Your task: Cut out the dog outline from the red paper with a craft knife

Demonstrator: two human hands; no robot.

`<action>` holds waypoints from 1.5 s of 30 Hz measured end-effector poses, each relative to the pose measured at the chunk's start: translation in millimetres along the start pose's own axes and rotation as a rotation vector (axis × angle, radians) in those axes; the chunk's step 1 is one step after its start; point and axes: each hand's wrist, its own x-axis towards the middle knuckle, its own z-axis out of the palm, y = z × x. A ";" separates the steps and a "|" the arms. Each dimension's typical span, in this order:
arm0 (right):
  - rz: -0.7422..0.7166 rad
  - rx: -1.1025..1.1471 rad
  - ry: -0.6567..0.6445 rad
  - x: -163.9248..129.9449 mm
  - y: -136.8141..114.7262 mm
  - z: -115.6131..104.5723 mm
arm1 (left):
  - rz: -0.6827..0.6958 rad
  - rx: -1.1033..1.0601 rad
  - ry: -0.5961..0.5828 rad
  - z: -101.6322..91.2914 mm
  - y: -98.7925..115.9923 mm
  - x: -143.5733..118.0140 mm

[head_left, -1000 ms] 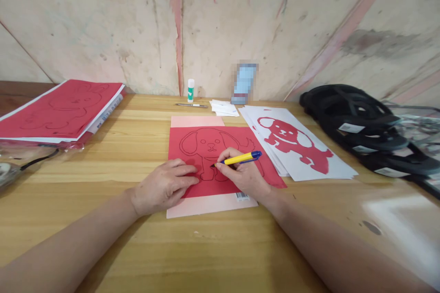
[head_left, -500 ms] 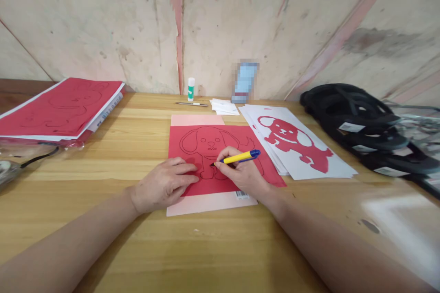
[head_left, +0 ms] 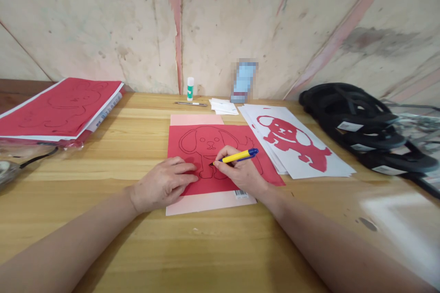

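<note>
A red paper sheet [head_left: 185, 165] with a dog outlined in dark lines lies in front of me, on top of a pale pink sheet [head_left: 206, 203] that has a barcode at its lower right. My left hand [head_left: 168, 181] rests flat on the red sheet's left side, fingers stretched out. Pinched in my right hand [head_left: 242, 174] is a yellow pen [head_left: 237, 155] with a blue end. Its dark tip points at the dog's front leg and seems to touch the paper. My right hand covers part of the dog's body.
On the right are white sheets with a red cut-out dog [head_left: 287, 135] and black head straps [head_left: 350, 123]. At the back stand a glue stick [head_left: 190, 89] and a blurred phone [head_left: 244, 82], near a slim pen [head_left: 190, 104] and white paper pieces [head_left: 223, 106]. A red paper stack [head_left: 65, 107] lies left.
The whole view shifts very slightly. Both hands keep their places on the red sheet, and the pen tip stays at nearly the same spot on the dog's leg.
</note>
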 end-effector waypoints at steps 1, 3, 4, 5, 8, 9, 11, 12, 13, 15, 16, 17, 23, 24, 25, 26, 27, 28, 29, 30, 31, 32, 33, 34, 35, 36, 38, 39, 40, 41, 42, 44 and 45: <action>0.002 0.003 -0.001 -0.2 0.2 -0.1 | 0.004 0.001 0.004 -0.1 0.0 0.1; 0.006 0.008 -0.005 -0.5 0.8 -0.1 | 0.010 0.000 0.012 -0.1 -0.3 0.3; 0.009 0.010 -0.006 -0.6 1.0 0.0 | 0.012 -0.003 0.014 0.0 -0.6 0.4; 0.012 0.014 -0.007 -0.6 1.2 0.1 | 0.013 -0.007 0.012 0.2 -0.9 0.4; 0.019 0.028 -0.006 0.1 0.5 0.3 | 0.008 -0.015 0.005 0.7 -1.6 0.2; 0.020 0.032 0.004 0.6 0.0 0.3 | 0.006 -0.015 0.001 0.6 -1.6 0.2; 0.019 0.039 0.040 1.4 -1.1 0.1 | 0.005 -0.013 -0.002 0.3 -1.3 0.2; 0.018 0.043 0.061 1.8 -1.6 0.0 | 0.004 -0.013 -0.003 0.1 -1.1 0.2; 0.017 0.046 0.074 2.0 -1.8 -0.1 | 0.004 -0.014 -0.001 -0.1 -0.8 0.3; 0.021 0.044 0.072 2.1 -1.6 -0.1 | 0.003 -0.015 0.005 -0.4 -0.3 0.7; 0.024 0.041 0.062 2.0 -1.1 -0.2 | 0.002 -0.018 0.006 -0.5 -0.2 0.8; 0.026 0.036 0.054 1.8 -0.6 -0.2 | 0.001 -0.021 0.005 -0.5 -0.1 1.0; 0.008 0.018 0.034 0.5 0.5 -0.7 | 0.007 -0.020 0.008 -0.5 0.2 1.2; 0.006 0.020 0.033 0.3 0.2 -0.7 | 0.009 -0.019 0.010 -0.6 0.2 1.2; 0.005 0.021 0.032 0.1 0.0 -0.6 | 0.010 -0.019 0.011 -0.8 0.3 1.2; 0.007 0.022 0.029 0.0 -0.2 -0.5 | 0.010 -0.021 0.010 -0.9 0.4 1.2; 0.008 0.023 0.025 -0.1 -0.3 -0.2 | 0.009 -0.026 0.011 -1.0 0.5 1.2; 0.009 0.024 0.022 -0.2 -0.2 0.0 | 0.008 -0.030 0.010 -1.1 0.5 1.3; 0.010 0.024 0.019 -0.3 -0.1 0.3 | 0.006 -0.035 0.009 -1.1 0.6 1.3; 0.009 0.025 0.016 -0.3 0.0 0.6 | 0.004 -0.038 0.009 -1.0 0.5 1.3; 0.008 0.024 0.015 -0.2 0.1 0.8 | 0.005 -0.039 0.011 -0.9 0.5 1.2; 0.008 0.024 0.015 -0.1 0.1 1.0 | 0.006 -0.036 0.011 -0.7 0.4 1.1; 0.008 0.023 0.012 -0.1 0.0 1.1 | 0.006 -0.032 0.009 -0.5 0.2 0.9; 0.010 0.023 0.010 0.0 -0.2 1.2 | 0.006 -0.029 0.006 -0.1 0.0 0.7; 0.013 0.023 0.006 0.1 -0.4 1.3 | 0.005 -0.027 0.004 0.2 -0.3 0.4; 0.015 0.024 0.003 0.2 -0.7 1.4 | 0.004 -0.028 0.002 0.6 -0.6 0.1; 0.015 0.025 0.003 0.3 -1.3 1.4 | 0.001 -0.033 0.001 1.4 -1.1 -0.5; 0.014 0.022 0.004 0.4 -1.5 1.4 | 0.001 -0.034 0.004 1.7 -1.3 -0.8; 0.013 0.019 0.004 0.4 -1.5 1.3 | 0.003 -0.032 0.005 1.9 -1.5 -1.0; 0.011 0.016 0.004 0.4 -1.5 1.2 | 0.004 -0.030 0.005 2.1 -1.6 -1.1; 0.009 0.013 0.004 0.4 -1.3 1.1 | 0.005 -0.027 0.004 2.1 -1.6 -1.2; 0.004 0.011 0.006 0.3 -1.0 1.0 | 0.008 -0.022 0.002 2.1 -1.6 -1.3; 0.001 0.014 0.008 0.2 -1.0 0.9 | 0.008 -0.021 0.000 2.1 -1.6 -1.4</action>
